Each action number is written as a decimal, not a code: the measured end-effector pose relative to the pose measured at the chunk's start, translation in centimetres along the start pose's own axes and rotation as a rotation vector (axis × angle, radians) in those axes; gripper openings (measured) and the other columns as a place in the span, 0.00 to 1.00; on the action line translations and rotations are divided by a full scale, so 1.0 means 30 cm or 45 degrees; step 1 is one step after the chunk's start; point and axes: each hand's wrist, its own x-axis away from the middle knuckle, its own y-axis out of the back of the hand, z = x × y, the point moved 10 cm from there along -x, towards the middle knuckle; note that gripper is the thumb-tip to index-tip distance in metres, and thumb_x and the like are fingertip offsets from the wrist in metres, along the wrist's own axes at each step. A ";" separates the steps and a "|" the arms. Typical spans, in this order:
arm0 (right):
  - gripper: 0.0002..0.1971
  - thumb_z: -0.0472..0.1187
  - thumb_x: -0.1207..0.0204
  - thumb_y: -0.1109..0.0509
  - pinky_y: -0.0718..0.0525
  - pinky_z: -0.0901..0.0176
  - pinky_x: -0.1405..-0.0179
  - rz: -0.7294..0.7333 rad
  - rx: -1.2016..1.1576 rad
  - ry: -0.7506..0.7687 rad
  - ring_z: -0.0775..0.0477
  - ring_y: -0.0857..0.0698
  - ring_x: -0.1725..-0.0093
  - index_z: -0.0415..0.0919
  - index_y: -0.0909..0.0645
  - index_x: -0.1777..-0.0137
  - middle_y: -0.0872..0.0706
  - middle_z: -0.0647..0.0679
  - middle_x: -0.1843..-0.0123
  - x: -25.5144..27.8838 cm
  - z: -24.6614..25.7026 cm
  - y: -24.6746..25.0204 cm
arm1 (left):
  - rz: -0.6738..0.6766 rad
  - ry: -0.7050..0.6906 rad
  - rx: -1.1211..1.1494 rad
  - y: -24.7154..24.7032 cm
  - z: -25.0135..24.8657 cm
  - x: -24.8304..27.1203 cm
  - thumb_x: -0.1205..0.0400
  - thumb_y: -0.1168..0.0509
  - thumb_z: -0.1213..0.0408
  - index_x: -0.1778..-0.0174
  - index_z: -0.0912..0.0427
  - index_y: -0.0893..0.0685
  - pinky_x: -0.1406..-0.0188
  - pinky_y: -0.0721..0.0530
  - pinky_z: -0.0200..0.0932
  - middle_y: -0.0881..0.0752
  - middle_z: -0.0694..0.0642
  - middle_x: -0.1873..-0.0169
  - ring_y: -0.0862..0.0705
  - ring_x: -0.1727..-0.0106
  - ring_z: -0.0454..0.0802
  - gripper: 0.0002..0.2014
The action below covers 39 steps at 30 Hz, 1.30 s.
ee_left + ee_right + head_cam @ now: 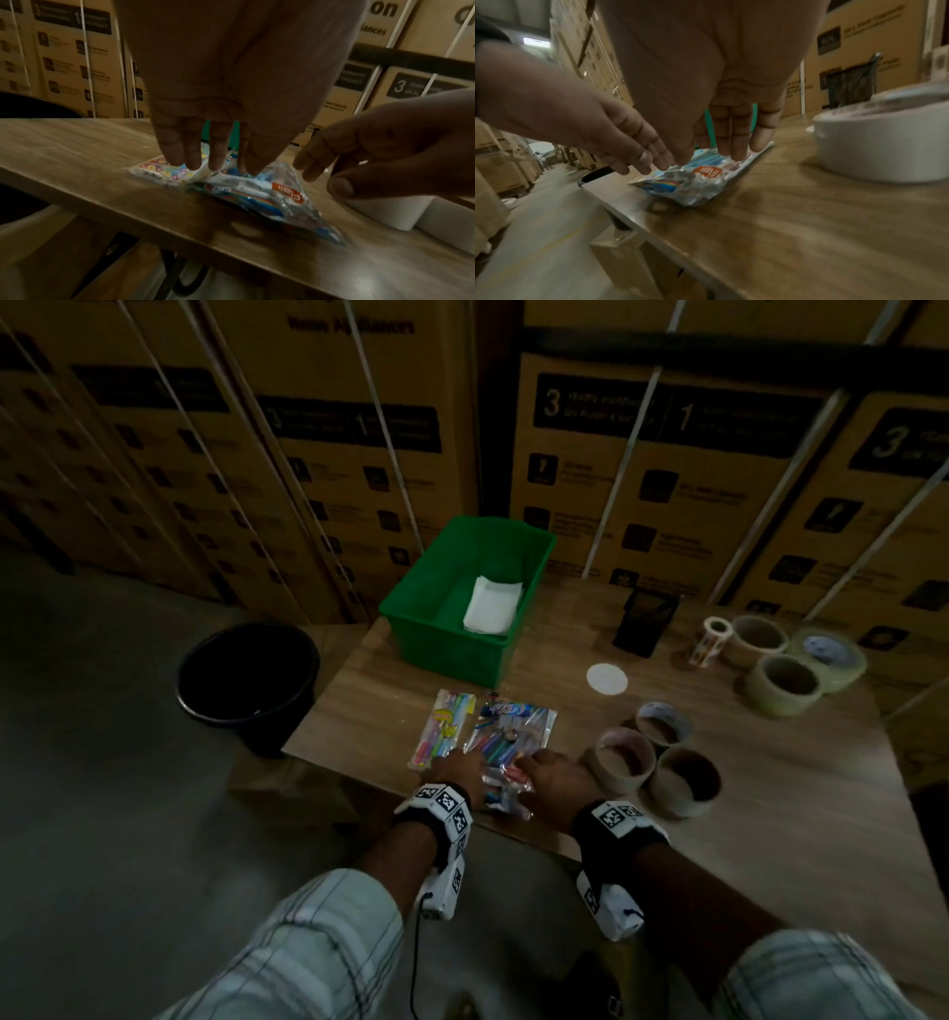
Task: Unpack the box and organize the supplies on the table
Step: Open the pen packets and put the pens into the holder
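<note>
A green bin (436, 629) at the table's back holds a white paper stack (492, 604). Two clear packets of coloured pens (442, 724) (516, 724) lie side by side near the front edge. A third crinkled packet with a red label (270, 199) (693, 180) lies just in front of them. My left hand (458, 768) (205, 162) points straight fingers down at the packets' near ends. My right hand (552, 775) (731, 150) reaches over the red-label packet, fingers straight. Neither hand grips anything; whether they touch the packets is unclear.
Three brown tape rolls (624, 757) stand just right of my right hand, one large in the right wrist view (885, 142). Further right are paler rolls (785, 683), a black mesh holder (644, 621) and a white disc (607, 679). A black bucket (246, 680) sits on the floor left. Cartons behind.
</note>
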 end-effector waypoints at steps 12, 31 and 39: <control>0.32 0.63 0.23 0.41 0.29 0.43 0.35 -0.049 0.234 0.096 0.35 0.27 0.30 0.41 0.31 0.27 0.26 0.36 0.29 -0.025 0.073 -0.075 | 0.028 -0.030 0.120 -0.048 0.024 -0.013 0.17 0.38 0.61 0.29 0.50 0.21 0.30 0.22 0.56 0.26 0.62 0.33 0.22 0.33 0.65 0.19; 0.09 0.36 0.32 0.32 0.26 0.47 0.58 -0.603 0.252 -0.010 0.34 0.22 0.49 0.42 0.21 0.51 0.21 0.37 0.50 0.035 -0.038 0.526 | -0.268 -0.345 0.172 0.442 -0.225 0.070 0.18 0.40 0.60 0.42 0.53 0.16 0.42 0.17 0.52 0.14 0.61 0.43 0.16 0.41 0.63 0.12; 0.08 0.37 0.33 0.30 0.25 0.49 0.62 -0.626 0.262 -0.010 0.32 0.19 0.51 0.43 0.17 0.53 0.19 0.37 0.52 0.023 -0.107 0.642 | -0.300 -0.151 0.014 0.529 -0.292 0.027 0.17 0.40 0.61 0.42 0.53 0.14 0.43 0.18 0.51 0.14 0.61 0.40 0.16 0.39 0.62 0.12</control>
